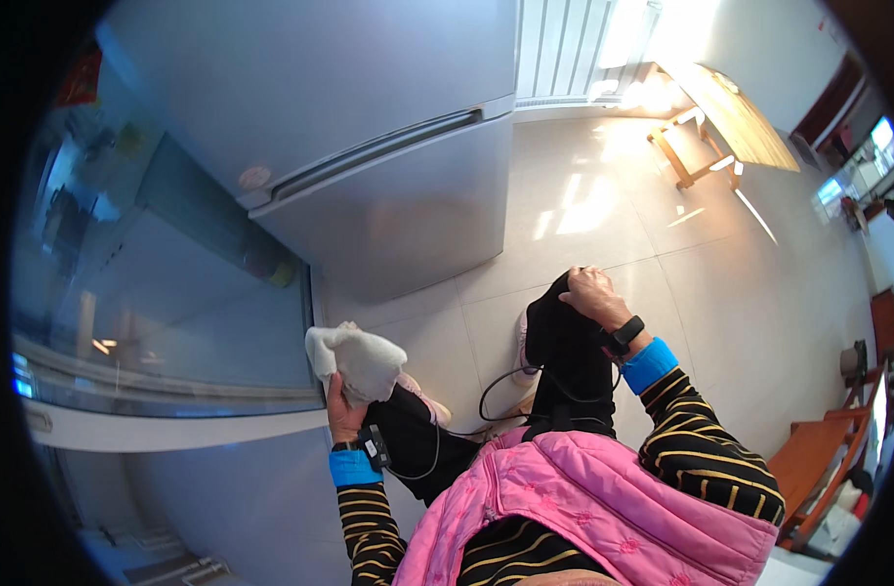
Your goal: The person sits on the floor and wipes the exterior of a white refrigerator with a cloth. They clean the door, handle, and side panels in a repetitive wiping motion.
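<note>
My left hand (pixel 344 416) holds a folded, off-white cloth (pixel 366 359) up beside the glass panel of a door (pixel 176 293). The cloth's far edge is close to the door frame; whether it touches is unclear. My right hand (pixel 595 294) rests on my right knee, its fingers over the black trousers (pixel 564 344), and I see nothing held in it. Straps with small dark devices circle both wrists. A thin black cable (pixel 483 395) loops across my lap between the legs. I appear to be seated, with both knees apart.
A grey two-door refrigerator (pixel 410 212) stands ahead, next to the glass. Beyond it are a white radiator (pixel 564 51) and a wooden table (pixel 747 117) in bright sunlight. A reddish-brown wooden bench (pixel 805 461) sits to the right. Pale tiles (pixel 622 220) cover the floor.
</note>
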{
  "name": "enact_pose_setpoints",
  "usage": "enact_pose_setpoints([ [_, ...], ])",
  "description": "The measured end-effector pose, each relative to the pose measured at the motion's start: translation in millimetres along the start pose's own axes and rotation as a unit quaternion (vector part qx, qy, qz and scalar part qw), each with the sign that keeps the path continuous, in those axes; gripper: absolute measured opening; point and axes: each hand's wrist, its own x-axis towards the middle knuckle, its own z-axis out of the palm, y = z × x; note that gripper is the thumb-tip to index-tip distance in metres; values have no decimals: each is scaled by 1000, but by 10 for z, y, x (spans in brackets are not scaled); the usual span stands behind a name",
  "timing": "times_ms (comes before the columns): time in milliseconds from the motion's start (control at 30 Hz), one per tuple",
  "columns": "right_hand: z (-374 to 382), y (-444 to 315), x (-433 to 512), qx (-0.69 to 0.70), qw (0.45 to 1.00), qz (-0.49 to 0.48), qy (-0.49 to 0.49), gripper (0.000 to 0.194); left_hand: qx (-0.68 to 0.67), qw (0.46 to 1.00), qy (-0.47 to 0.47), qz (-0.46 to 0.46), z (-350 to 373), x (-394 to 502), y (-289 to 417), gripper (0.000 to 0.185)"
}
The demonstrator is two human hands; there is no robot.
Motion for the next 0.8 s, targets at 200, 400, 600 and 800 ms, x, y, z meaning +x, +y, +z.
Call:
enact_pose_setpoints([
  [200,66,-25,-87,53,993,87,-52,75,-11,999,-45,-8,132,-19,33,65],
  [400,115,47,-72,94,990,78,-69,77,-25,1000,-1,14,185,-11,2,67],
  [600,133,93,37,92,990,68,-87,72,-40,998,-36,17,228,-36,10,67],
  [800,90,84,79,95,988,70,-104,69,-20,999,-39,14,165,-42,13,67],
])
